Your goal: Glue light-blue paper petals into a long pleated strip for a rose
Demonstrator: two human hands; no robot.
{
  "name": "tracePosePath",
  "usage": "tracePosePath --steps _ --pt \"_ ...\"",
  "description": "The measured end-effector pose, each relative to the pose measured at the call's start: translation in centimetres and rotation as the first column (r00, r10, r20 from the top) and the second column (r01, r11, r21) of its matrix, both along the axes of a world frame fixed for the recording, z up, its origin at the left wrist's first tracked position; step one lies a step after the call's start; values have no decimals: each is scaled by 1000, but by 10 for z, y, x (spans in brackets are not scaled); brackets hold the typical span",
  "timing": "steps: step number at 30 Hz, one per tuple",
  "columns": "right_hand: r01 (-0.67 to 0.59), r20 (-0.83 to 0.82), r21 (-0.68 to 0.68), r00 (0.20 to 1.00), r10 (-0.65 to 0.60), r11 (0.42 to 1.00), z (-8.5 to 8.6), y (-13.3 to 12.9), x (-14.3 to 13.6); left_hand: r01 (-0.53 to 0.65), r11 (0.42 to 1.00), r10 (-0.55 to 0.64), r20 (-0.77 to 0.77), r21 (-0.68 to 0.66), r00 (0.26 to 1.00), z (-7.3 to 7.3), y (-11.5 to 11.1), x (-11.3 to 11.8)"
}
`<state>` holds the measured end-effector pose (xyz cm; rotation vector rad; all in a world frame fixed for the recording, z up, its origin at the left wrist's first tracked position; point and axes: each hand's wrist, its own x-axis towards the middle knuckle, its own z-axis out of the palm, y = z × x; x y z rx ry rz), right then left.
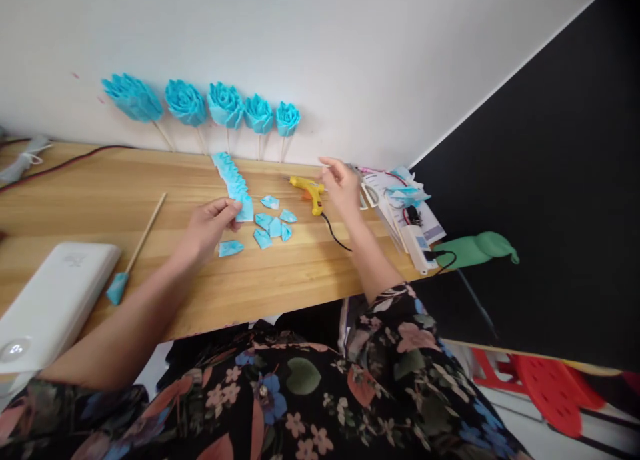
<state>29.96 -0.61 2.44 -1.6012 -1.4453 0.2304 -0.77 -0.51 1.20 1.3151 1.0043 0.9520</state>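
My left hand (213, 225) pinches the lower end of a pleated blue paper strip (233, 180), which stretches up toward the wall. My right hand (342, 185) is raised just right of a yellow glue gun (313, 192), with its fingers apart and nothing between them. Several folded blue petals (275, 227) lie right of the strip, and one more petal (231, 248) sits below my left hand. A wooden stick (146, 232) with a blue paper tip (117, 288) rests to the left. Several blue paper flowers (226, 105) on sticks lean on the wall.
A white power bank (57, 300) is at the front left of the wooden table (290, 280). Scissors (370, 195), papers (430, 223), a white power strip (419, 248) and a green item (475, 249) are on the right. A black cable runs from the glue gun.
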Motion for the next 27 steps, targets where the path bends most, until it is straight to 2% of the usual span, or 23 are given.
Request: tracePosePath --steps 2,4,6,8,9,14,19,25,27 --pt "179 256 -74 954 -155 981 4 -4 41 16 1000 -16 24 2 1000 1 -1 0" --pt "379 503 -172 828 -250 909 1 -13 75 25 1000 -26 57 4 998 1 -2 1" --pt "503 670 -268 710 -216 821 -8 -26 99 17 1000 -17 79 4 997 1 -2 1" --pt "567 742 -337 651 -158 752 -17 -37 111 7 1000 -6 95 -4 995 0 -1 1" --pt "577 756 -337 637 -152 744 -21 -41 114 4 1000 -4 99 -8 995 -1 0 1" --pt "625 752 -284 616 -236 727 -23 -43 126 -10 1000 12 92 -23 996 0 1 0" --pt "623 720 -407 669 -185 668 -18 -37 146 -24 997 30 87 -66 996 3 1 0" --pt "460 648 -464 759 -63 757 -25 -33 166 -21 997 30 115 -80 993 2 0 1" --pt "446 622 -452 779 -86 773 -27 -31 172 -30 995 41 115 -96 992 2 0 2"
